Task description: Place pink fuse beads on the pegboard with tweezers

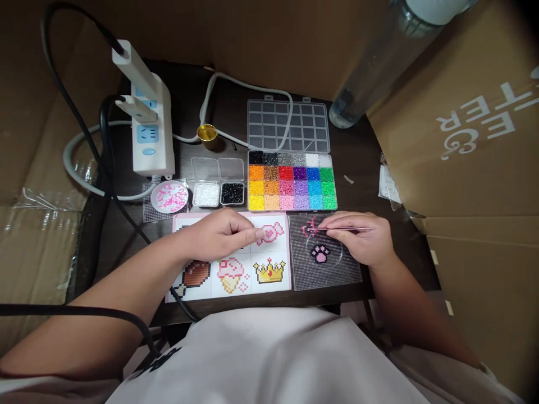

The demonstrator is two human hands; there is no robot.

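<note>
Cardboard walls our dark table (210, 95): our right hand (362, 238) pinches tweezers (345, 229) over pink beads (310, 227) on the pegboard (326, 269), while our left hand (223, 233) rests loosely curled, holding nothing, on the pattern sheet (236, 275).

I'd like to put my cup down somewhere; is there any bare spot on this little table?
Bare dark table shows right of the colour bead box, below the water bottle, and a smaller patch between the power strip and the gold cap. The front is crowded: pattern card, pegboard and both hands.
</note>
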